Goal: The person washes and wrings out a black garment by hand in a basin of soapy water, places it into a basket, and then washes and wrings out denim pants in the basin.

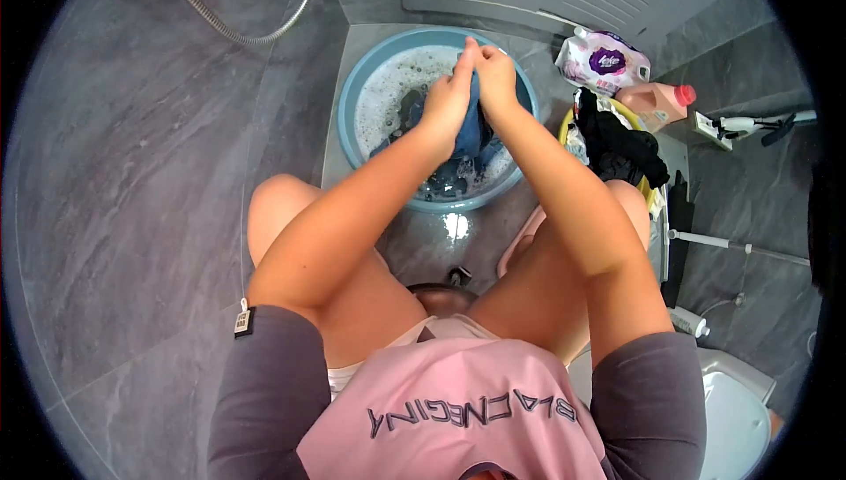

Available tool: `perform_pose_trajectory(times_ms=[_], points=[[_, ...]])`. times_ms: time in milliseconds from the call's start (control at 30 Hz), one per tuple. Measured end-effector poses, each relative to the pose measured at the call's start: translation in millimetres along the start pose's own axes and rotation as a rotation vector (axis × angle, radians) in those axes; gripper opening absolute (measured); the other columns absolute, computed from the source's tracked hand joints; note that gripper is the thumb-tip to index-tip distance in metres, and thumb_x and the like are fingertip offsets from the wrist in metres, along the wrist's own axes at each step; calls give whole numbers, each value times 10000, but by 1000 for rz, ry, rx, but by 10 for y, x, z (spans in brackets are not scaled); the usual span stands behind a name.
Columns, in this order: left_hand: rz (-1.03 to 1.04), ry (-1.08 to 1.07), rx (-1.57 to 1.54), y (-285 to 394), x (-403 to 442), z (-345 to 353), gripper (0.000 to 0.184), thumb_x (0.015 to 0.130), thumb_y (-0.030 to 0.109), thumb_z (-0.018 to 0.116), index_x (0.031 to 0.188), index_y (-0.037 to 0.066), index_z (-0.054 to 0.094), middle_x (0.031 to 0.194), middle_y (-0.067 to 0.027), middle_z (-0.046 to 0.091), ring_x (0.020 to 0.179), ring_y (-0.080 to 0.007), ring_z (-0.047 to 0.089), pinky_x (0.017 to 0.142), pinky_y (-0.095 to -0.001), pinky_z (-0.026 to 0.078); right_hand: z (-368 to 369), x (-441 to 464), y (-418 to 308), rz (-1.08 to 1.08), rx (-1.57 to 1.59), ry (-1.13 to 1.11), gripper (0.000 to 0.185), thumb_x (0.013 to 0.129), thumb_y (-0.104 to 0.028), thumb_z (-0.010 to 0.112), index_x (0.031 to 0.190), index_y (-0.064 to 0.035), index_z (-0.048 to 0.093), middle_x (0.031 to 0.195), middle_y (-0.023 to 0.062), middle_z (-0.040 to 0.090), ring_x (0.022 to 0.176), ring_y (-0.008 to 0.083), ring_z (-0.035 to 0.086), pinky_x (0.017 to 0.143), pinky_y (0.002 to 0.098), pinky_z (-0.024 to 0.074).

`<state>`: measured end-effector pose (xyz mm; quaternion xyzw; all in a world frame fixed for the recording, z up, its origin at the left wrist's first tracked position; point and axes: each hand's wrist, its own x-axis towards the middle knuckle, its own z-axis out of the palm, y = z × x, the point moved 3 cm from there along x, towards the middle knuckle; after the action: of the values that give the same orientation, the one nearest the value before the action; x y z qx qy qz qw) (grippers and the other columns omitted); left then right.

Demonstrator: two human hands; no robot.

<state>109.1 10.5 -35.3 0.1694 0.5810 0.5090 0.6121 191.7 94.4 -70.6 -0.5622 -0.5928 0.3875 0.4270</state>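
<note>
A round blue basin (350,132) holds sudsy water and dark, wet cloth. Over its middle, my left hand (447,103) and my right hand (495,81) are close together, both closed on a blue cloth (471,132). The cloth hangs between them down into the foamy water (388,92). My fingertips meet near the basin's far rim, above the top of the cloth. The lower part of the cloth merges with the other wet fabric in the basin, so its end cannot be told apart.
Right of the basin, a yellow basin (565,132) holds black clothes (612,141). Beyond it are a white and purple package (606,61) and a pink bottle with a red cap (656,103). A metal shower hose (220,26) hangs at the upper left. My knees flank the basin's near side.
</note>
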Motion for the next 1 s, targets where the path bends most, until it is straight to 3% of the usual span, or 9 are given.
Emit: perform_pose_trajectory(times_ms=[67,100,167,400,667,800,900,933,1000], points=[[74,-3,404,129,60,-56,758,777,557,557,1219,-47,436,1181,-189,515,1009,-245,556,892,-336,414,48,76,83,45,144,-11,460,817,-451,565,786,6,606,678,116,599,621,223,560,613,345,435],[77,-277,353,160,213,-110,811,715,517,657,1238,-53,416,1185,-209,509,1010,-244,555,871,-324,429,54,91,42,165,209,-42,468,813,-466,569,849,0,595,743,101,603,654,208,556,625,341,434],[4,-428,308,381,192,-206,530,762,361,661,1079,-46,541,1006,-155,604,888,-201,602,790,-307,470,-3,67,-143,419,397,-278,566,776,-532,598,998,-12,561,900,84,599,748,163,544,646,303,429],[136,-244,-39,796,378,-601,209,821,189,589,895,-6,604,861,-89,637,763,-170,618,670,-286,502,-307,-126,-777,129,97,-726,604,723,-347,730,1159,-2,495,990,39,583,825,92,518,703,210,409],[86,-621,-18,784,241,-543,183,805,134,536,927,13,597,905,-84,629,813,-151,609,759,-284,479,-325,181,-503,209,731,-723,236,826,-243,619,967,-60,569,925,42,606,819,146,581,767,279,465],[206,-610,-96,751,143,-449,151,808,128,556,892,12,602,870,-65,620,774,-143,596,704,-269,478,-165,-65,-601,386,678,-671,246,838,-295,599,912,-61,581,917,53,608,814,168,599,774,302,478],[171,-319,-1,677,162,-397,177,835,178,578,882,11,612,854,-73,628,744,-138,589,669,-256,464,2,-238,-589,612,943,-380,319,856,-350,554,860,-34,596,848,64,638,747,199,604,705,321,482],[171,-320,-2,637,234,-399,177,835,178,578,882,11,612,854,-73,628,744,-138,589,669,-256,464,61,-317,-554,493,827,-201,360,858,-377,541,829,-21,590,795,135,637,694,244,598,668,340,470],[212,-85,90,512,465,-500,208,830,231,607,868,28,590,810,-52,598,715,-148,554,643,-286,438,199,-610,-655,-238,136,-92,387,865,-394,520,823,-12,567,740,209,590,656,286,585,641,362,456]])
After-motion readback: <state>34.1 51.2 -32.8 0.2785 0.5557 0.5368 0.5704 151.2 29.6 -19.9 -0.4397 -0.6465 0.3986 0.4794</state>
